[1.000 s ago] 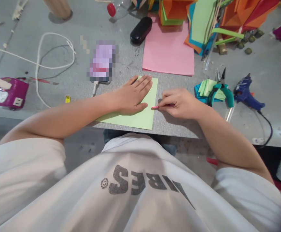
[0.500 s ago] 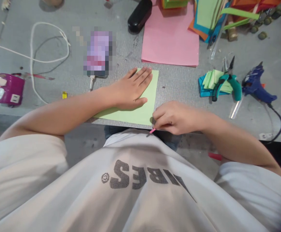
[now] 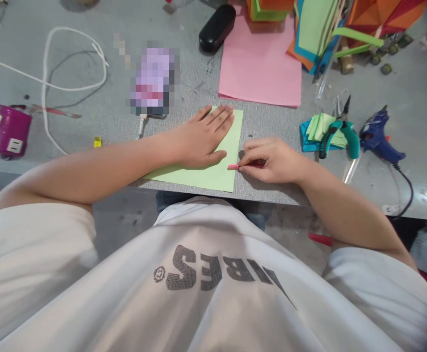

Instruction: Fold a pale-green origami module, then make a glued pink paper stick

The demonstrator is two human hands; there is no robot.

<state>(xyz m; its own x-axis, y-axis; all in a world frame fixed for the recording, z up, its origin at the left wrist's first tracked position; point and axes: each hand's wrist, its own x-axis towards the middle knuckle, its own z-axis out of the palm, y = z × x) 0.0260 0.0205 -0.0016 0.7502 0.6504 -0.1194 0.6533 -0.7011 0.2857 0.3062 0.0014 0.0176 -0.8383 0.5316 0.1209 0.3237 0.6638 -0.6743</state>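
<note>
A light green sheet of paper lies at the table's near edge. My left hand rests flat on it, fingers stretched toward the far right corner and thumb apart. At the sheet's right edge, my right hand is closed around a slim pink-red stick-like tool. The tool's pink end points left, over the paper's edge. Its rear part runs under my fingers, so its exact kind is hidden.
Beyond the sheet are a pink paper stack, a black case and a blurred phone on a cable. To the right lie teal-handled pliers, folded paper pieces and a blue glue gun. A purple power adapter sits left.
My right hand has moved away from the table's near edge, up along the sheet's right side, with the pink-red tool in it. My left hand stays flat on the paper.
</note>
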